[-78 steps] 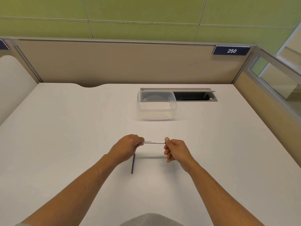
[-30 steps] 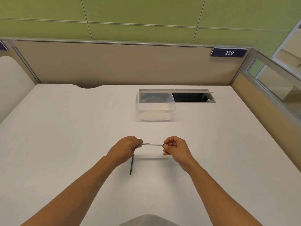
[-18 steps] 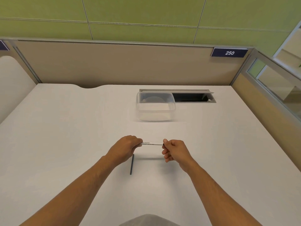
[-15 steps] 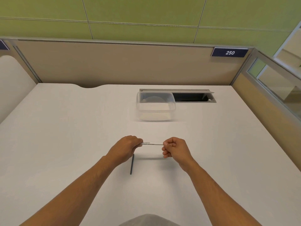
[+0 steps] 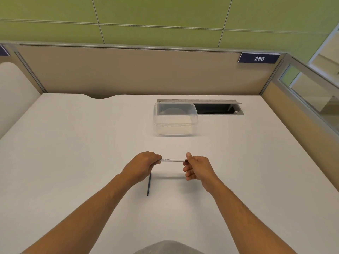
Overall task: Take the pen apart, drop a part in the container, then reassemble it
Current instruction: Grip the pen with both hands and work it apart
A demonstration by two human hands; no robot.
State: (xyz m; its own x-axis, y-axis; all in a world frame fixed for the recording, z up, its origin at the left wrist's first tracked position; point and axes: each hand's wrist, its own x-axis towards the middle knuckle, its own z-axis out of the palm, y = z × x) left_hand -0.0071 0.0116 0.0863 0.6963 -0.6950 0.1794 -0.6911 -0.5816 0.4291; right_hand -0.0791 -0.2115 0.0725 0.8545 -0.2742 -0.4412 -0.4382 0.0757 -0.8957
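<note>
Pen barrel (image 5: 172, 160), white w/ print, is held above the counter (image 5: 73, 153), long axis running left-right across the view, roughly level. Left hand (image 5: 142, 166) is clenched around its left end; that end is hidden in the fist. Right hand (image 5: 197, 167) pinches the right end btwn thumb and fingertips, a small dark bit showing right at the pinch, prob the tip or end plug; other fingers loosely curled. Both hands equally near the barrel, one per end.

Thin dark rod (image 5: 148, 184), likely the ink refill, lies on the counter just under/behind the left hand, long axis pointing near-far, so approx perpendicular to the barrel; nearer the left hand. Clear container (image 5: 175, 119) sits farther out, well apart from both hands, slightly right of centre, open top, looks empty.

Judgement: still disassembly; right hand twisting/pulling the end piece along the barrel axis, i.e. rightward.
</note>
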